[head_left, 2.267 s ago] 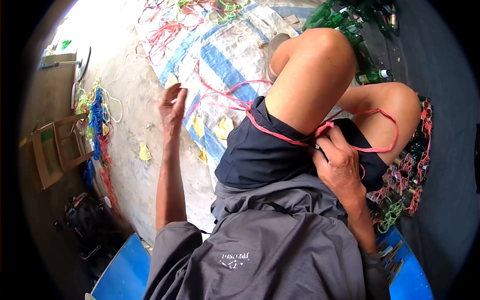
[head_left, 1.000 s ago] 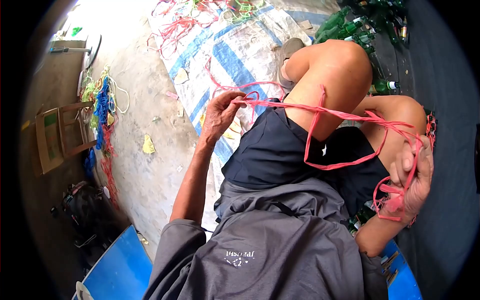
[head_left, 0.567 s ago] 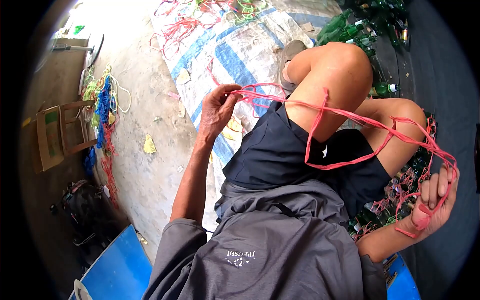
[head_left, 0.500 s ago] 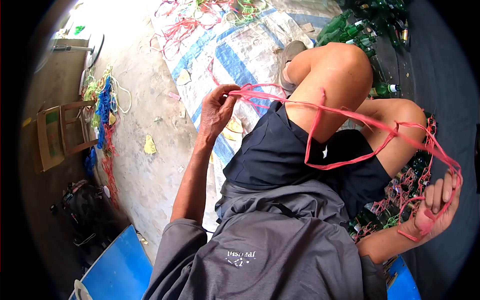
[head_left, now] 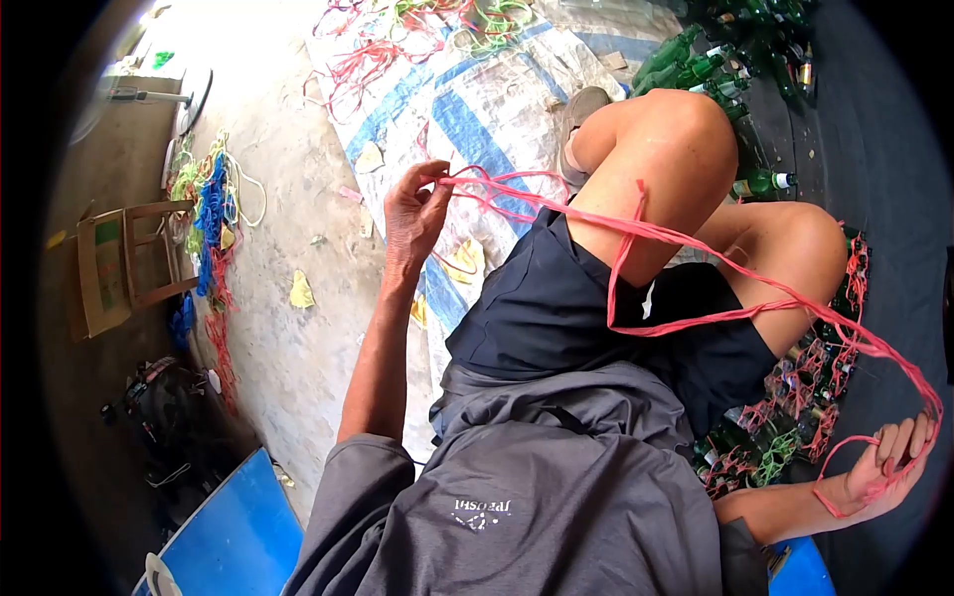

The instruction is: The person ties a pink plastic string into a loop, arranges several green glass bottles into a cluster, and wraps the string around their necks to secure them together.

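Note:
A long red plastic string point(head_left: 696, 248) stretches across my lap and over my raised knee point(head_left: 676, 129). My left hand point(head_left: 412, 214) pinches one end of it, held up above the blue-and-white woven mat point(head_left: 467, 109). My right hand point(head_left: 884, 467) is flung out low to the right, fingers curled with loops of the same red string wound around them. The string runs taut from hand to hand, and a slack loop of it hangs over my dark shorts point(head_left: 556, 308).
Green glass bottles point(head_left: 696, 60) lie beyond my knee; more bottles tied with red and green string point(head_left: 785, 417) sit by my right side. Tangled coloured strings point(head_left: 204, 214) and a wooden frame point(head_left: 129, 258) lie on the concrete at left. A blue seat point(head_left: 238, 546) is under me.
My right hand has swung from my lap out and down to the right, pulling the red string taut. My left hand came in, took the string's end and holds it up.

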{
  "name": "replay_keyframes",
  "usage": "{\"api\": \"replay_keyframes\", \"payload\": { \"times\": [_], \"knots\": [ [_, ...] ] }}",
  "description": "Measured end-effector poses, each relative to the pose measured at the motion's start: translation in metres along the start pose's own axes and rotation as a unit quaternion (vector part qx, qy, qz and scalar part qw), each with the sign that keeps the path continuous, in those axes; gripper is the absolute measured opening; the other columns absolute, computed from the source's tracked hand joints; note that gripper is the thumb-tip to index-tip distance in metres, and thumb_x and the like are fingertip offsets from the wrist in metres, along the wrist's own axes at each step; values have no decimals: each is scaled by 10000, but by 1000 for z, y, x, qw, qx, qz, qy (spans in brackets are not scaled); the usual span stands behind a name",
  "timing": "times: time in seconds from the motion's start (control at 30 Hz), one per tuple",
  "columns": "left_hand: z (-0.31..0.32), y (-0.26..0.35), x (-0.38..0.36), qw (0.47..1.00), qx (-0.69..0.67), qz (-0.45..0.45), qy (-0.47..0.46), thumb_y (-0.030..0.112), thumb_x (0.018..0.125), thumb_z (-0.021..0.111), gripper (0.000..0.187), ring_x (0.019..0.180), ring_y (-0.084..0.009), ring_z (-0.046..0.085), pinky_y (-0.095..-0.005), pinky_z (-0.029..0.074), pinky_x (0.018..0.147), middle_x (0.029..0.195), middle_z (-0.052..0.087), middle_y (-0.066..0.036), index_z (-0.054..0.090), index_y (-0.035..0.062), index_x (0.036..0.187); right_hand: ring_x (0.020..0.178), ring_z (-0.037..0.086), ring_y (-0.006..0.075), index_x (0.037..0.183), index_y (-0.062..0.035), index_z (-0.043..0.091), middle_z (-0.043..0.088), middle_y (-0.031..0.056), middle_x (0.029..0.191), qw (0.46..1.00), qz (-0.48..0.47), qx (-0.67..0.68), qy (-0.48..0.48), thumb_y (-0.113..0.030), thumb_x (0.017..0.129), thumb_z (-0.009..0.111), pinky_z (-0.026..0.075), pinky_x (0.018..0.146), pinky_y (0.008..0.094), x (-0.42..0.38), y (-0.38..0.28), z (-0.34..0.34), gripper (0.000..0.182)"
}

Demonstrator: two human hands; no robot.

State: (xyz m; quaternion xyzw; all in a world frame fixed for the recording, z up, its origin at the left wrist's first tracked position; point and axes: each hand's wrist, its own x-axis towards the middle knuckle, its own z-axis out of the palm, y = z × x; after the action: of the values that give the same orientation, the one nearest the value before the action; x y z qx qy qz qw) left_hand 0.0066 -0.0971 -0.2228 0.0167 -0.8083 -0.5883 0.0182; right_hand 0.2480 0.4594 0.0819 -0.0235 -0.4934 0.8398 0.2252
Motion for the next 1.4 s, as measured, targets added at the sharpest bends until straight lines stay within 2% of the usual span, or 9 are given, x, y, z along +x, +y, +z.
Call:
{"api": "replay_keyframes", "payload": {
  "times": [0.2, 0.23, 0.27, 0.73, 1.0, 1.07, 1.13, 1.23, 1.4],
  "knots": [
    [-15, 6, 10, 1000, 1, -4, 31, 15, 930, 674, 234, 775, -66, 630, -219, 505, 663, 994, 726, -61, 696, 6, 1163, 597, 308, 127, 1099, 45, 431, 416, 71, 886, 1000, 4, 8, -19, -36, 1031, 433, 277, 539, 291, -7, -28, -23, 106],
    [-19, 8, 12, 1000, 5, -16, 19, 32, 959, 676, 226, 912, -110, 686, -246, 549, 805, 1050, 724, -72, 693, 9, 1183, 612, 306, 133, 1102, 46, 431, 415, 75, 899, 1000, 9, 6, -19, -42, 1036, 430, 276, 545, 293, -8, -34, -32, 110],
    [-22, 9, 14, 1000, 6, -8, 22, 30, 958, 677, 225, 912, -110, 686, -245, 550, 802, 1046, 725, -73, 694, 7, 1181, 626, 303, 138, 1106, 47, 431, 414, 79, 912, 1000, 15, 5, -19, -47, 1042, 427, 276, 552, 294, -10, -42, -42, 114],
    [-36, 11, 29, 997, 11, 51, 53, 44, 951, 689, 197, 902, -94, 663, -235, 523, 773, 1041, 726, -52, 705, 4, 1143, 581, 386, 129, 1092, 49, 464, 522, 96, 949, 986, -56, -50, 147, -34, 1013, 538, 336, 509, 271, -56, -88, -138, 137],
    [-25, 49, 24, 997, 37, -17, 71, 116, 983, 663, 241, 893, -113, 670, -233, 508, 811, 967, 753, -60, 729, -18, 1172, 630, 468, 111, 1119, 22, 588, 619, 101, 1007, 872, -140, -254, 394, -118, 1035, 544, 485, 574, 272, -41, 18, -35, 170],
    [-19, 78, 18, 997, 30, -9, 65, 130, 986, 658, 252, 868, -93, 652, -208, 484, 775, 991, 752, -57, 731, -15, 1178, 615, 458, 73, 1118, 20, 599, 643, 106, 1003, 893, -119, -291, 323, -122, 1038, 542, 435, 536, 237, -42, 17, -23, 172],
    [-15, 85, 20, 996, -6, 57, 69, 142, 990, 663, 248, 691, -9, 479, -181, 319, 597, 976, 739, -13, 740, 7, 1182, 559, 434, 58, 1123, 10, 609, 688, 118, 1006, 887, -127, -292, 335, -100, 1029, 553, 299, 459, 189, -40, 18, -18, 156],
    [-4, 116, 14, 994, -7, 79, 71, 140, 998, 660, 243, 612, 13, 327, -189, 228, 537, 932, 715, 20, 737, 14, 1191, 538, 411, 48, 1126, -2, 625, 694, 127, 981, 878, -121, -312, 342, -93, 1028, 556, 290, 462, 183, -40, 22, -9, 151],
    [15, 144, 12, 992, -31, 96, 76, 130, 993, 664, 241, 600, 18, 330, -185, 209, 527, 922, 720, 6, 738, 11, 1189, 530, 423, 54, 1080, 31, 626, 677, 128, 948, 912, -122, -229, 319, -86, 1022, 554, 314, 478, 194, -38, 34, -16, 149]
  ]
}}
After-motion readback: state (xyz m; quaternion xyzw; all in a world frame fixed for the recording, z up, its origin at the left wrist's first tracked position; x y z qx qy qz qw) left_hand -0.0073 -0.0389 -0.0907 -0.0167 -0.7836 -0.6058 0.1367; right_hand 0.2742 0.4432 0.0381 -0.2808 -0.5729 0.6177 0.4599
